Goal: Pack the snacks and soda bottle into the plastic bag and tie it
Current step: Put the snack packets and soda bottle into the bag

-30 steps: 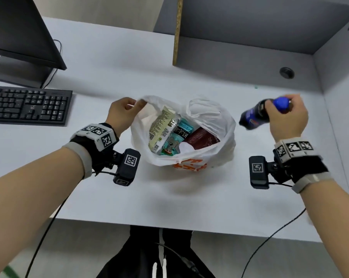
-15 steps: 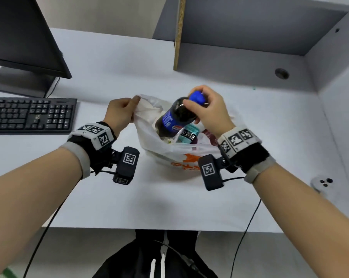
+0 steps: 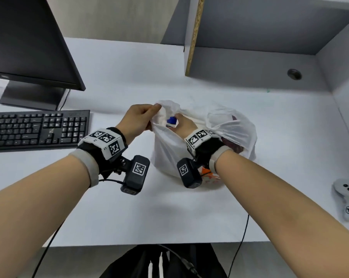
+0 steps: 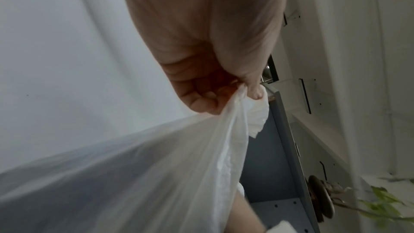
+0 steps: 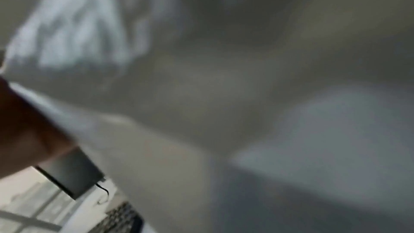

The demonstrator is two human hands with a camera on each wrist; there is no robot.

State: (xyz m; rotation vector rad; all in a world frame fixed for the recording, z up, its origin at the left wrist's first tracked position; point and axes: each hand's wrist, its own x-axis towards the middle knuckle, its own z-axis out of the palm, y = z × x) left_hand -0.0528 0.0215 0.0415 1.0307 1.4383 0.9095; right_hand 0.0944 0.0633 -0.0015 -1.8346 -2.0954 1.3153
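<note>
Left hand (image 3: 138,119) grip pinches white plastic bag (image 3: 232,125) rim open; right hand (image 3: 184,125) grip on blue-capped soda bottle (image 3: 172,121), mostly inside bag beside snacks, finger closure unclear. Tying remains.

Thin, crinkled translucent plastic bag (image 3: 231,125) on smooth matt desk (image 3: 129,213).

Left hand (image 3: 138,119): I have the fingers curled, thumb pinching white film.
Right hand (image 3: 184,125): I have it reaching down inside, fingers hidden.
Forearms: both extended forward.
</note>
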